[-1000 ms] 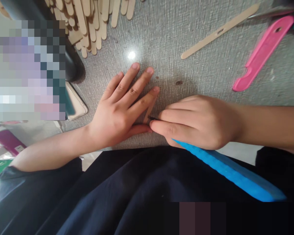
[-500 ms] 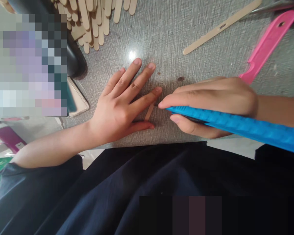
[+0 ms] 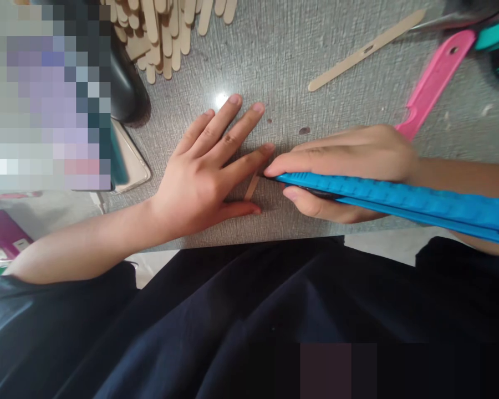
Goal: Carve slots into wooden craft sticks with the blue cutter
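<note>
My left hand (image 3: 208, 166) lies flat on the grey table (image 3: 283, 55), fingers spread, pressing down a short wooden craft stick (image 3: 251, 187) that shows between the index finger and thumb. My right hand (image 3: 349, 166) is closed around a long blue knife-like tool (image 3: 399, 199). Its tip touches the upper end of the stick, right beside my left index fingertip. The tool's handle runs off to the right edge.
A heap of wooden craft sticks (image 3: 166, 33) lies at the back. A long stick with a slot (image 3: 366, 50) and a pink plastic tool (image 3: 432, 83) lie at the back right. A dark round object (image 3: 125, 88) and a tray (image 3: 128, 160) stand to the left.
My right hand turned the blue tool from pointing down over my lap to lying level, and its tip moved up along the stick. My left hand stayed flat.
</note>
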{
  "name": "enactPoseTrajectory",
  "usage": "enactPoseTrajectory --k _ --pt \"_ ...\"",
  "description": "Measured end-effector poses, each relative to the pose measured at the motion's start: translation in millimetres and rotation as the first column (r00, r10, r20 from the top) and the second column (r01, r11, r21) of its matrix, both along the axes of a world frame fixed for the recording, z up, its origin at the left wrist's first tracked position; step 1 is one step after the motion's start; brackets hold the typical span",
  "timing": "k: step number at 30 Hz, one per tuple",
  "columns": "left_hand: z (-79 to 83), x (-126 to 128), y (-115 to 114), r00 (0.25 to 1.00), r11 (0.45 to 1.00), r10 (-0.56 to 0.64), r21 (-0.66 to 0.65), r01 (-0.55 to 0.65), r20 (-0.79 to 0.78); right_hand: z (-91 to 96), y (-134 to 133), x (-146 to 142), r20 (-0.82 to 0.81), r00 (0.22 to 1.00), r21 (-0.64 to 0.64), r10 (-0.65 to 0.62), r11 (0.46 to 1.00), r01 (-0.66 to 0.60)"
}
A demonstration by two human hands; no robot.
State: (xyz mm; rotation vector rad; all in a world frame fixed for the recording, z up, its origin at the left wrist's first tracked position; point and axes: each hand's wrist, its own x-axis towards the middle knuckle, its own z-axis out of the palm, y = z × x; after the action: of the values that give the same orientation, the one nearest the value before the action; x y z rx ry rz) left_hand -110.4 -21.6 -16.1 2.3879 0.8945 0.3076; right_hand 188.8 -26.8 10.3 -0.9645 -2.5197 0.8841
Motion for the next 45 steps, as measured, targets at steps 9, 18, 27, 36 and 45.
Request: enactPoseTrajectory --k 9,18,27,36,45 --pt "-5.4 -3 2 1.0 1.0 -0.02 0.025 0.019 0.014 -12.0 10 2 -0.069 0.992 0.074 0.103 0.992 -0.098" --pt "-4.8 -3 2 1.0 1.0 -0.018 0.021 0.017 0.003 -21.3 6 2 -0.117 0.991 0.033 0.066 0.997 -0.063" --pt "-6.4 -3 1 1.0 0.999 -0.02 0.051 0.02 0.01 -21.0 4 3 -0.132 0.99 0.042 0.048 0.998 -0.042" --pt "-12.1 -5 6 0.999 0.999 -0.042 0.002 0.042 0.026 -6.2 -6 -3 -0.069 0.998 0.139 -0.003 0.99 0.012" --pt "-0.1 0 8 0.999 0.998 0.011 -0.068 -0.009 0.033 -7.8 8 6 -0.093 0.989 0.096 0.114 0.99 -0.105"
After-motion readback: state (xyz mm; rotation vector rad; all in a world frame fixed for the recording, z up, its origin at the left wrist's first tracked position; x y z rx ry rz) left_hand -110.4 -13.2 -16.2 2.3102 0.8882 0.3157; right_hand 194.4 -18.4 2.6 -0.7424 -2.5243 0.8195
